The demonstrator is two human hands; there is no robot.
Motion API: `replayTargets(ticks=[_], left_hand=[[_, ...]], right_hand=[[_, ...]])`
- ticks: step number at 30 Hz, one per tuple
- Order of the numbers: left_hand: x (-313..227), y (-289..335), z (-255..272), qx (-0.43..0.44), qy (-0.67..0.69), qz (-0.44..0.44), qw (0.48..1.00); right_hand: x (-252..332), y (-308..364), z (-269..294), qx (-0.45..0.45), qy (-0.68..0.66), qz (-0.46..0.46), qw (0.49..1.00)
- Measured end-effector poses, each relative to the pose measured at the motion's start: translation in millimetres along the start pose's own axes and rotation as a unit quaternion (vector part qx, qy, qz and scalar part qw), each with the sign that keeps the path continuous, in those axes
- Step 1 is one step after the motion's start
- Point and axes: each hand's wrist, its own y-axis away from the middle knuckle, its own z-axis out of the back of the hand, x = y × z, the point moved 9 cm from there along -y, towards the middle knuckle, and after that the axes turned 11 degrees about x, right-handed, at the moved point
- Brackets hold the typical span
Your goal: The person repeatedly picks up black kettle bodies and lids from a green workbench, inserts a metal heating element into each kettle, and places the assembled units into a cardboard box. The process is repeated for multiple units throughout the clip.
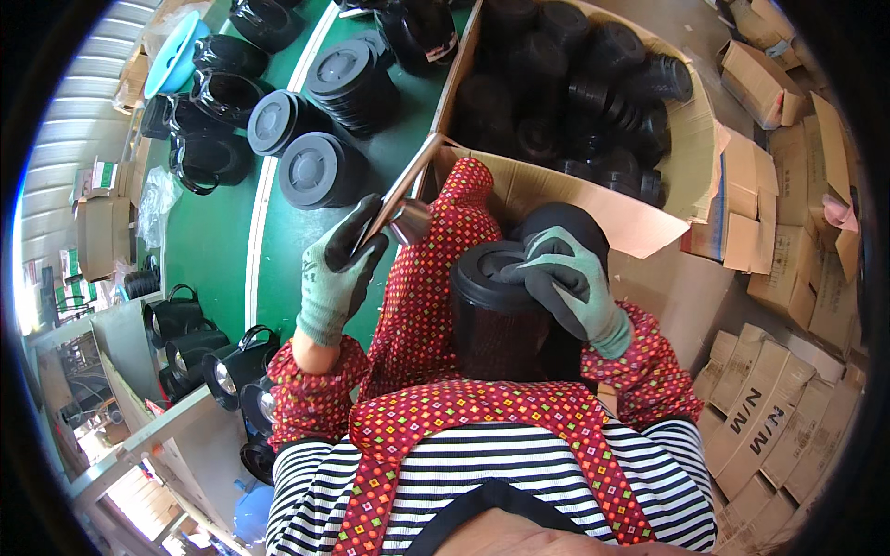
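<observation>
A gloved left hand (pixel 345 258) is wrapped around a hammer-like tool (pixel 411 222), while the right hand (pixel 570 289), fingers bunched at the lid (pixel 484 267), seemingly steadies a black cylindrical container (pixel 499 335) set in the lap (pixel 417 306) for support.

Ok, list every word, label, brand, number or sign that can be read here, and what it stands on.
I won't copy wording, but here is where print shows.
Brown carton, lower right: large black printed letters, legible.
Glossy black part, top: small pale sticker, too small to read.
Green-and-white box, left: too small to read.
Black lidded container: no text visible.
</observation>
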Motion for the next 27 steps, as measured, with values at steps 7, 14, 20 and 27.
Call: replayTargets(ticks=[7,14,20,27], left_hand=[[-150.4,3.7,-58.0,0.12,-0.274,-0.224,0.927],[-193.3,-28.0,-88.5,0.274,-0.188,-0.348,0.877],[-187.8,-15.6,-172.9,0.344,-0.209,-0.419,0.814],[-178.8,-21.8,-223.2,0.242,-0.409,-0.295,0.829]], right_hand=[[93.2,-94.4,42.5,0.008,0.403,0.209,0.891],[-42.8,-103.9,36.1,0.099,0.145,0.272,0.946],[-35.1,-120.8,19.2,0.207,-0.063,0.254,0.943],[-12.8,-98.1,15.3,0.176,-0.115,0.231,0.95]])
